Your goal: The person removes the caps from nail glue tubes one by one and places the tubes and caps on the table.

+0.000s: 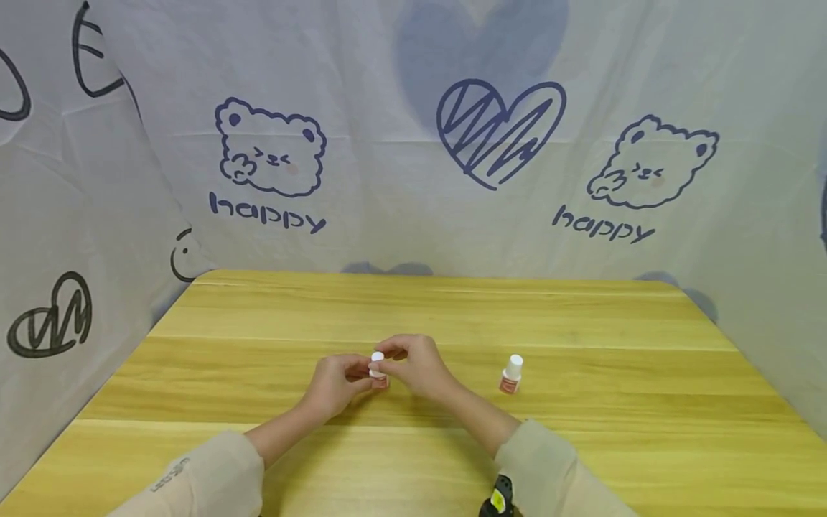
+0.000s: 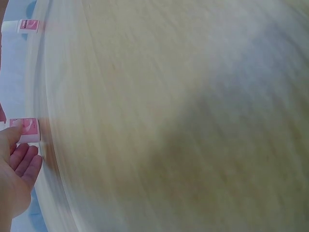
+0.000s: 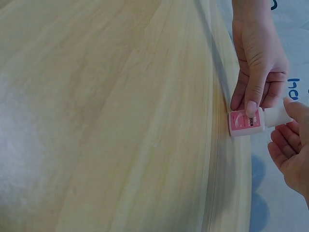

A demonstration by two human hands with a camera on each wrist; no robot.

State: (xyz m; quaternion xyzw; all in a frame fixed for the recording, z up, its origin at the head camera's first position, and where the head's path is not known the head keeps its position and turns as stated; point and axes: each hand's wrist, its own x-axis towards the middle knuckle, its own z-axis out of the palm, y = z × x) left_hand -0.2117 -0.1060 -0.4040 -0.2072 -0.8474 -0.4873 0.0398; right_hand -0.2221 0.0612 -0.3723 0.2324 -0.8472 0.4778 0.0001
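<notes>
A small white bottle with a pink label (image 3: 245, 123) and a tall white cap (image 3: 276, 116) stands upright on the table. My left hand (image 1: 332, 388) holds the bottle's body, its thumb lying over the label in the right wrist view. From the other side my right hand (image 1: 416, 368) pinches the white cap between thumb and fingers. The cap appears seated on the bottle; whether it is loose I cannot tell. In the left wrist view the left hand (image 2: 19, 179) shows at the left edge, the label partly behind its thumb.
A second bottle of the same kind (image 1: 510, 375) stands upright, capped, to the right of my hands. The wooden table (image 1: 581, 316) reaches back to a white cloth (image 1: 381, 165) with printed bears and hearts. A black and yellow object (image 1: 497, 497) sits by the right sleeve.
</notes>
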